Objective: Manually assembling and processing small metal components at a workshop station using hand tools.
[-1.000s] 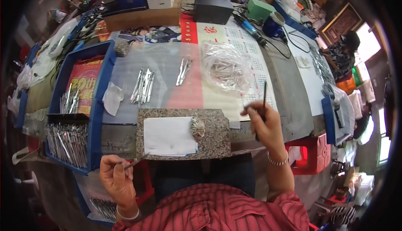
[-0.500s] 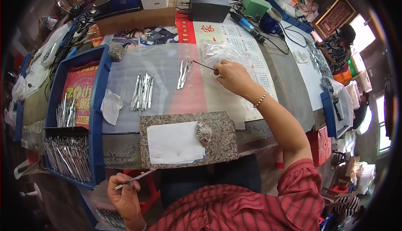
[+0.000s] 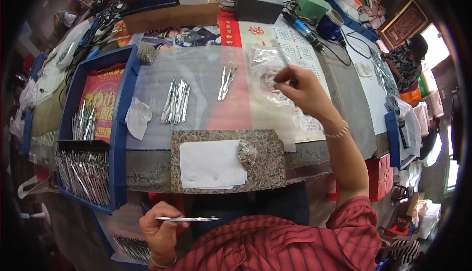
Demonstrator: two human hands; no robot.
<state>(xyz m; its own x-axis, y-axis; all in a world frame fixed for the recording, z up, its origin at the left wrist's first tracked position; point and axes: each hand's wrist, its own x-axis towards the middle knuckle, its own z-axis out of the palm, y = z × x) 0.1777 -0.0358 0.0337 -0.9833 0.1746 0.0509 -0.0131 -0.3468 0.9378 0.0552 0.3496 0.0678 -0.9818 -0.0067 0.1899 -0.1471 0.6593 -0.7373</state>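
Observation:
My left hand [image 3: 160,227] is in front of the table's near edge, its fingers closed on slim silver tweezers [image 3: 199,219] that point right. Over clear plastic bags [image 3: 263,72], my right hand [image 3: 302,85] grips a thin metal tool [image 3: 283,56], blurred and pointing away from me. To its left lies a small group of tweezers [image 3: 226,82] on the translucent sheet. A larger group of tweezers [image 3: 176,101] lies further left. Nearest me on the table, a speckled stone slab [image 3: 269,172] bears white paper [image 3: 211,164] and a small bundle of fine metal bits [image 3: 247,154].
At left, a blue tray [image 3: 118,165] holds many tweezers [image 3: 84,175]; crumpled white paper [image 3: 138,118] lies beside it. A dark box [image 3: 259,6], a blue cylindrical tool [image 3: 301,30] and a mug [image 3: 330,24] stand at the back. Another person [image 3: 409,57] sits at far right.
My right hand has moved right from beside the small tweezers group, its tool swinging from pointing left to pointing away. My left hand's tweezers have swung level. The view has shifted slightly.

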